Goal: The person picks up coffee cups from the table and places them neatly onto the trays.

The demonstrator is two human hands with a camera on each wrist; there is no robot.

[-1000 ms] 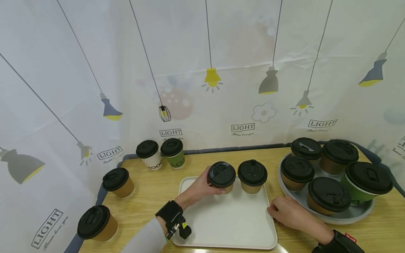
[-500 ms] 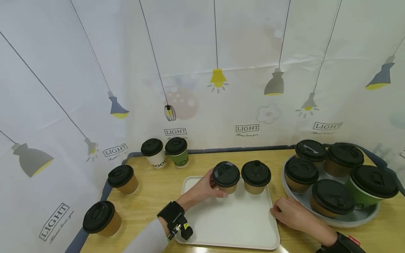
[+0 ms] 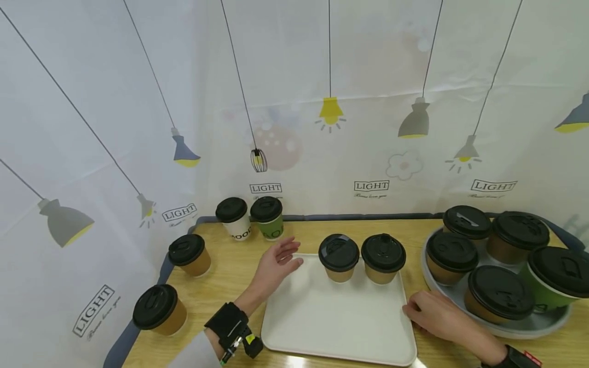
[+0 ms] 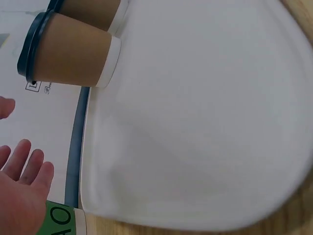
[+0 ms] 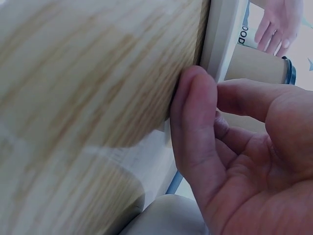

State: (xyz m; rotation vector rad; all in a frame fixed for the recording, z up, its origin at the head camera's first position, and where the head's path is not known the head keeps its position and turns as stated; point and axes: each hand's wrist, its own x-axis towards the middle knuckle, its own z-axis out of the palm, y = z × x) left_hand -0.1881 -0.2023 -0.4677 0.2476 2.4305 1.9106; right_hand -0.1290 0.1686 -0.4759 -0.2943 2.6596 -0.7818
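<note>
Two brown paper cups with black lids stand side by side at the far edge of a white tray [image 3: 336,324], the left cup [image 3: 339,275] and the right cup [image 3: 381,276]. My left hand [image 3: 272,268] is over the tray's far left corner, fingers spread, nothing in it, a gap away from the left cup. In the left wrist view that cup [image 4: 73,51] stands beyond the fingertips. My right hand [image 3: 432,313] is at the tray's right side, with thumb and curled fingers pinching the rim, as the right wrist view shows at the tray edge [image 5: 227,36].
A white cup [image 3: 239,228] and a green cup [image 3: 272,228] stand at the back left. Two brown cups, one farther back [image 3: 197,263] and one nearer [image 3: 171,319], line the left side. A round grey tray [image 3: 529,332] on the right holds several lidded cups.
My left hand has let go of the left cup and drawn back to the left, its fingers opening. The cup stays on the tray. My right hand keeps its place at the rim.
</note>
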